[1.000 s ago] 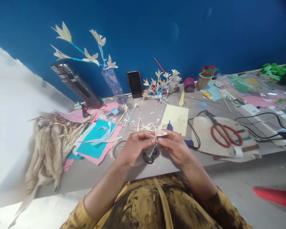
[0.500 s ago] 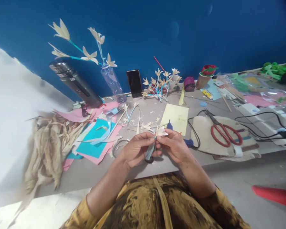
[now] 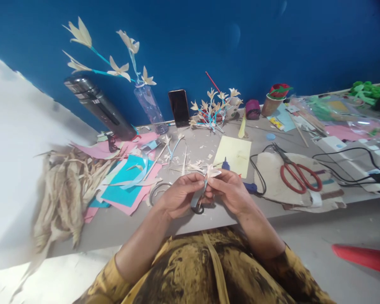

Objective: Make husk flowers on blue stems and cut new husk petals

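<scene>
A small cream flower [image 3: 213,172] is pinched between my two hands near the table's front edge. My left hand [image 3: 185,194] has thumb and fingers closed at the flower's base, where a thin blue-wrapped stem runs down. My right hand [image 3: 226,190] grips the base from the other side, thumb against the petals. Below the fingers a dark ring-shaped handle [image 3: 197,209] lies on the table, partly hidden. Just behind my right hand stands a blue-capped glue bottle [image 3: 226,164], beside a pale yellow sheet [image 3: 237,150].
Red-handled scissors [image 3: 299,175] rest on a cloth pad at the right, near a cable and power strip [image 3: 342,158]. Dried husks [image 3: 58,202] and coloured papers [image 3: 126,181] lie left. Behind are a flask [image 3: 104,112], a bottle of flowers [image 3: 150,107] and a phone [image 3: 179,108].
The flower has turned slightly between my fingers and its petals point more upward. The blue-grey strip that hung broad below my left hand now shows thinner. The view has shifted a little.
</scene>
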### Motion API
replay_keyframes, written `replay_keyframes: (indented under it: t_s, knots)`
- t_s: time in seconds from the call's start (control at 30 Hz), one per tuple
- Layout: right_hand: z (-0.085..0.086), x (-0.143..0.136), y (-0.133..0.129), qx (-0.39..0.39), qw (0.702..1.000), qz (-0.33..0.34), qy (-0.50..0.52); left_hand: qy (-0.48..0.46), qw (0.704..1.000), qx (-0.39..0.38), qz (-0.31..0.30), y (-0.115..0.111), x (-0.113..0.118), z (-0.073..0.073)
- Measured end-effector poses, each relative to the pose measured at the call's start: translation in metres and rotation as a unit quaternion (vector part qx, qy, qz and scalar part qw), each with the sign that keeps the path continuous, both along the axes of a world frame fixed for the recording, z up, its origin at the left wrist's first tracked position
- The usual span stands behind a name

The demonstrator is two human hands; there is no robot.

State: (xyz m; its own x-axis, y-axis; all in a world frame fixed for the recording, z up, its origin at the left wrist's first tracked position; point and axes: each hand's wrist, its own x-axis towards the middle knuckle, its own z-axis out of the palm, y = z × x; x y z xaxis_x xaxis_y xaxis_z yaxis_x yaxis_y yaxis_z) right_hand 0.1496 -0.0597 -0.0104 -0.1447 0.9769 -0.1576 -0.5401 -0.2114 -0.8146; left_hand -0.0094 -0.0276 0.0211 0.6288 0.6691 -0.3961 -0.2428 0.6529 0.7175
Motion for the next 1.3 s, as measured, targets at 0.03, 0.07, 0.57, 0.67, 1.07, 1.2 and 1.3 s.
replay_keyframes:
  t_s: [0.03,0.07,0.57,0.67,1.07,1.2,1.3]
  knots:
    - [-0.001,0.000,0.000,0.004,1.000,-0.005,-0.002,0.007,1.000,0.022,0.005,0.000,0.000,0.000]
    - [-0.002,0.000,0.001,0.012,1.000,-0.015,-0.006,0.018,0.999,0.047,0.013,0.000,0.000,-0.001]
    - [0.007,-0.005,0.000,0.059,0.965,-0.111,-0.231,0.230,0.952,0.196,0.056,-0.005,-0.004,0.012]
    - [0.010,-0.006,0.000,0.060,0.949,-0.139,-0.278,0.268,0.929,0.248,0.064,-0.007,-0.003,0.011]
    - [0.014,-0.011,-0.002,0.046,0.934,-0.207,-0.288,0.326,0.871,0.343,0.132,-0.017,0.007,0.014]
    - [0.008,-0.005,-0.003,0.036,0.979,-0.145,-0.138,0.271,0.929,0.223,0.121,-0.015,0.005,0.017]
    - [0.004,-0.001,-0.003,0.016,0.997,-0.073,-0.032,0.163,0.974,0.121,0.100,-0.013,0.004,0.017]
